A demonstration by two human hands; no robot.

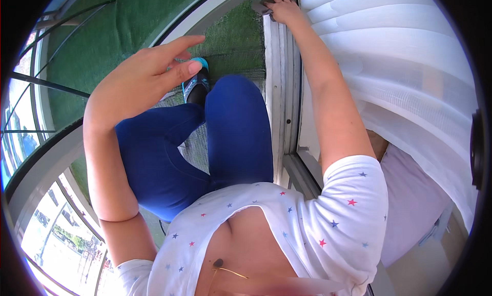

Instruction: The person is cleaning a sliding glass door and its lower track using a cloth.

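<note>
My right hand (284, 8) presses a dark grey-brown cloth (265, 5) at the far end of the white sliding-door or window track (280, 84), near the top of the view. Part of the cloth is hidden under the fingers. At the left, my left hand (142, 75) hangs in the air above my bent knee, its fingers apart and nothing in them. Beyond its fingertips lies green carpet-like flooring (234, 42).
White sheer curtains (384, 46) hang along the right side, over a pale mauve fabric item (411, 203). A curved-looking white frame (46, 173) with glass runs along the left. A dark shoe with blue trim (196, 80) rests on the green flooring.
</note>
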